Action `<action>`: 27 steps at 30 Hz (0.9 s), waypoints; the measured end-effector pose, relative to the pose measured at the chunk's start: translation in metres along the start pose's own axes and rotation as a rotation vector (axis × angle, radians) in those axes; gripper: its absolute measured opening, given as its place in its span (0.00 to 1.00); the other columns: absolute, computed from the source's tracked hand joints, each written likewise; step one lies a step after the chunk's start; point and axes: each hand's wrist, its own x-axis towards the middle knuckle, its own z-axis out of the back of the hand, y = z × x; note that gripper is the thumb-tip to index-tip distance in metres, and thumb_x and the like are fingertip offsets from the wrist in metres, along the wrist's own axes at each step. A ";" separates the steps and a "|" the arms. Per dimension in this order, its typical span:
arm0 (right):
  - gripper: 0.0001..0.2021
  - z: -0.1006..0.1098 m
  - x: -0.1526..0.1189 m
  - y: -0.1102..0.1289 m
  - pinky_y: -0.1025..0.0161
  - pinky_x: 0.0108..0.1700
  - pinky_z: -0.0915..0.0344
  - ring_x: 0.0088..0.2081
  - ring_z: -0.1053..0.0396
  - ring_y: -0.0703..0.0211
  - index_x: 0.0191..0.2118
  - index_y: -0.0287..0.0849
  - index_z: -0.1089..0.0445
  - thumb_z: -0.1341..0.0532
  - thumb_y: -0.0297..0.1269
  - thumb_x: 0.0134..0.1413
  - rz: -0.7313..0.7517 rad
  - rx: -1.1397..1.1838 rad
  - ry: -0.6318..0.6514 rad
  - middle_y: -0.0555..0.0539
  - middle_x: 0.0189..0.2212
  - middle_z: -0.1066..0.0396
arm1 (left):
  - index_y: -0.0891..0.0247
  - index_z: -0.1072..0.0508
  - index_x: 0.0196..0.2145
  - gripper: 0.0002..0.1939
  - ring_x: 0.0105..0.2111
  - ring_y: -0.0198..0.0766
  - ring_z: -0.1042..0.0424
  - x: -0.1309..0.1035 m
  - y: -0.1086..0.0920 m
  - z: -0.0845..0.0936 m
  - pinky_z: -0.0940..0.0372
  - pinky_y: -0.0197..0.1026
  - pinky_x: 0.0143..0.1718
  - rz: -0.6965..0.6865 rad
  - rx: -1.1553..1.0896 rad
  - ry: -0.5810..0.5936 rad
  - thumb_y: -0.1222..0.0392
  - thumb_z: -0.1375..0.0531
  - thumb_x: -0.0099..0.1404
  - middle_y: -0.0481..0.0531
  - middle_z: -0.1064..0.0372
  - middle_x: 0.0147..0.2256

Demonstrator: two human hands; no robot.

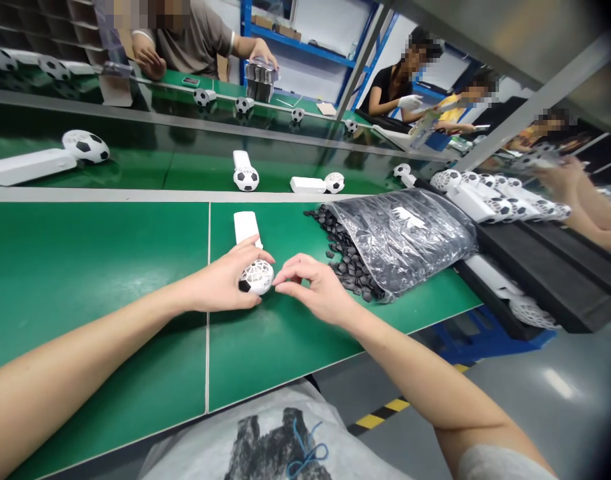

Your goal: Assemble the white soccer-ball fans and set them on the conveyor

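Observation:
My left hand [235, 277] is wrapped around the ball head of a white handheld fan [256, 277] on the green table. The ball has a football pattern, with a black patch on its left side and open white lattice on top; its white handle points away from me. Close to the ball's right side, my right hand [305, 283] has thumb and fingers pinched together. Whatever is between those fingertips is too small to make out. To the right, small black pieces [352, 267] spill from the mouth of a clear plastic bag [405, 230].
Football-patterned fans [85, 147] lie along the dark green conveyor [175, 163] beyond the table edge. At right, black foam trays [545, 260] hold several more fans [500, 197]. Across the line, a person [200, 40] touches a stack of grey parts [260, 77]; other people work further right.

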 end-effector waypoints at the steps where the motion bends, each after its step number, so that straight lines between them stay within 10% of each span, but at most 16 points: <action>1: 0.02 -0.002 0.002 -0.001 0.61 0.41 0.36 0.36 0.32 0.60 0.31 0.45 0.28 0.37 0.33 0.50 -0.016 0.036 -0.001 0.50 0.32 0.29 | 0.59 0.38 0.48 0.25 0.63 0.47 0.66 0.001 -0.001 -0.001 0.54 0.51 0.60 0.006 -0.007 -0.014 0.57 0.41 0.51 0.55 0.46 0.57; 19: 0.13 -0.015 0.022 -0.020 0.68 0.27 0.44 0.22 0.43 0.67 0.25 0.40 0.37 0.32 0.40 0.41 -0.188 0.356 0.125 0.56 0.20 0.38 | 0.60 0.35 0.41 0.15 0.63 0.47 0.62 0.002 -0.008 -0.008 0.53 0.51 0.59 0.030 -0.040 -0.094 0.57 0.44 0.55 0.53 0.41 0.54; 22: 0.11 0.000 0.021 -0.023 0.68 0.27 0.42 0.23 0.41 0.66 0.26 0.40 0.35 0.35 0.41 0.47 -0.168 0.144 0.116 0.55 0.21 0.37 | 0.60 0.36 0.43 0.17 0.63 0.47 0.63 0.002 -0.007 -0.007 0.53 0.51 0.59 0.017 -0.024 -0.060 0.57 0.45 0.55 0.54 0.43 0.56; 27: 0.05 0.047 0.007 -0.040 0.63 0.41 0.40 0.39 0.35 0.57 0.37 0.40 0.29 0.41 0.32 0.55 -0.177 -0.832 -0.103 0.45 0.35 0.30 | 0.60 0.37 0.45 0.19 0.63 0.49 0.60 0.004 -0.005 -0.003 0.51 0.52 0.58 0.001 0.003 -0.005 0.59 0.44 0.53 0.56 0.53 0.61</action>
